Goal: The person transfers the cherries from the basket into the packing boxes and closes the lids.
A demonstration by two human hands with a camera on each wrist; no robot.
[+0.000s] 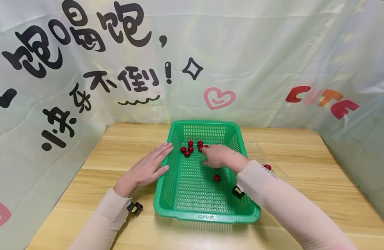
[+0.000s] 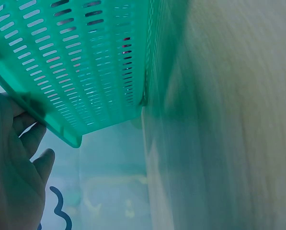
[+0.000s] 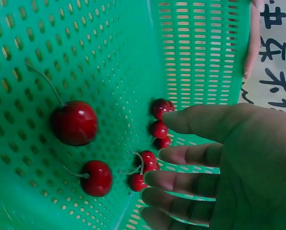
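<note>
A green perforated plastic basket (image 1: 207,217) stands on the wooden table. Inside it, several red cherries (image 1: 187,153) lie clustered at the far end. Another cherry (image 1: 217,178) lies nearer the middle; the right wrist view shows two cherries with stems, one of them a large cherry (image 3: 74,123), apart from the cluster. My right hand (image 1: 219,156) reaches into the basket by the cluster, fingers extended, thumb apart from them, nothing visibly gripped. The fingertips partly hide some cherries. My left hand (image 1: 145,171) rests against the basket's left rim, its fingers straight.
On the table (image 1: 307,180) right of the basket, a cherry (image 1: 267,167) is partly covered by the right sleeve, beside or in a thin transparent piece (image 1: 257,147) with faint edges. A printed white curtain (image 1: 257,69) encloses the table at the back and sides.
</note>
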